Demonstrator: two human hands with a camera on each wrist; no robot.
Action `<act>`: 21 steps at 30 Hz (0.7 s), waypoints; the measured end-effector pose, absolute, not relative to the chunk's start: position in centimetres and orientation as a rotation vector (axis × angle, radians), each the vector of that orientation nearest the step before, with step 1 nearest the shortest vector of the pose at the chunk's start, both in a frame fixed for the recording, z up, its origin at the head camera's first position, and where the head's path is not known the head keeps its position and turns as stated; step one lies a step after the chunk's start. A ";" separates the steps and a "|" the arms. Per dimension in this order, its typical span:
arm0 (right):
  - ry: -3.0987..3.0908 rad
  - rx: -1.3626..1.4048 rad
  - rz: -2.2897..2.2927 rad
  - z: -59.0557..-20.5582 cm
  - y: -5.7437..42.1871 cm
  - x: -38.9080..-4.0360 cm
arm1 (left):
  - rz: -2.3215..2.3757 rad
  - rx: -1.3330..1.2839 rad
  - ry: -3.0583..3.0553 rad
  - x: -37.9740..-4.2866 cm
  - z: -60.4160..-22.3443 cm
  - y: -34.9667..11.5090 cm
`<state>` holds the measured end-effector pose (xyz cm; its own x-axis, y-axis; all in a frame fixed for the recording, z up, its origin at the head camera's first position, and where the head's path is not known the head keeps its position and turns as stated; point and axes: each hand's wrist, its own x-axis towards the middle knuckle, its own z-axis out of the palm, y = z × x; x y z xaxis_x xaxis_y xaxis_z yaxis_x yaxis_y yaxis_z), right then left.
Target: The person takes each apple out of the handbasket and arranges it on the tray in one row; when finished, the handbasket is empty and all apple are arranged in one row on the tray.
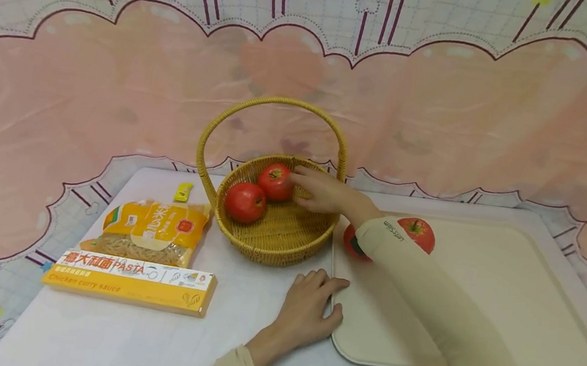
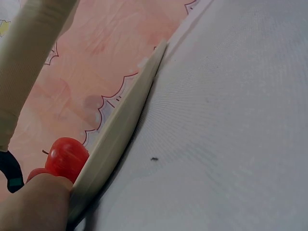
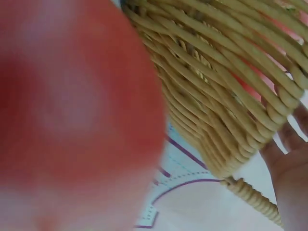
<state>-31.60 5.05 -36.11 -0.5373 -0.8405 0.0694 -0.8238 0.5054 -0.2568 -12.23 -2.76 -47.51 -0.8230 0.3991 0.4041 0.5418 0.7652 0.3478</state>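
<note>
A wicker basket (image 1: pixel 274 248) with a tall handle holds two red apples, a left apple (image 1: pixel 244 202) and a rear apple (image 1: pixel 275 182). My right hand (image 1: pixel 328 192) reaches over the basket's right rim. Its loosely extended fingers are at the right side of the rear apple, and I see no grip round it. In the right wrist view the wicker wall hides part of the fingers. My left hand (image 1: pixel 310 309) lies on the table, fingers spread, with fingertips at the left edge of the beige tray (image 1: pixel 474 330). On the tray, another apple (image 1: pixel 417 233) shows behind the right sleeve.
One more apple (image 1: pixel 353 243) is partly covered by the right forearm. Left of the basket lie a pasta bag (image 1: pixel 150 232), a yellow-and-white pasta box (image 1: pixel 130 282) and a small yellow packet (image 1: pixel 183 192). A patterned cloth (image 1: pixel 116 91) hangs behind the table.
</note>
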 end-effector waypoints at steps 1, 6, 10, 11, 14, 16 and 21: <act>2.669 -1.487 -0.389 -36.0 4.8 -31.7 | -0.661 -0.723 -2.656 -12.2 -47.5 -2.8; 2.661 -1.490 -0.370 -35.1 3.8 -32.1 | -0.671 -0.709 -2.667 -12.2 -47.7 -2.9; 2.656 -1.466 -0.373 -34.6 3.1 -32.4 | -0.674 -0.707 -2.656 -12.2 -47.7 -2.9; 2.663 -1.454 -0.366 -34.5 3.0 -32.5 | -0.676 -0.708 -2.649 -12.2 -47.7 -2.8; 2.683 -1.413 -0.332 -34.6 2.3 -32.6 | -0.679 -0.712 -2.635 -12.1 -47.8 -2.7; 2.694 -1.381 -0.294 -34.8 1.8 -32.6 | -0.684 -0.717 -2.635 -12.0 -47.8 -2.7; 2.676 -1.348 -0.277 -35.1 0.8 -32.7 | -0.694 -0.691 -2.651 -11.6 -47.7 -3.2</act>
<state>-32.65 0.78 -35.13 -0.5919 -0.8052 -0.0352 -0.7810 0.5838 -0.2218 -11.62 -3.18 -47.73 -0.8339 0.3709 0.4086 0.5235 0.7659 0.3732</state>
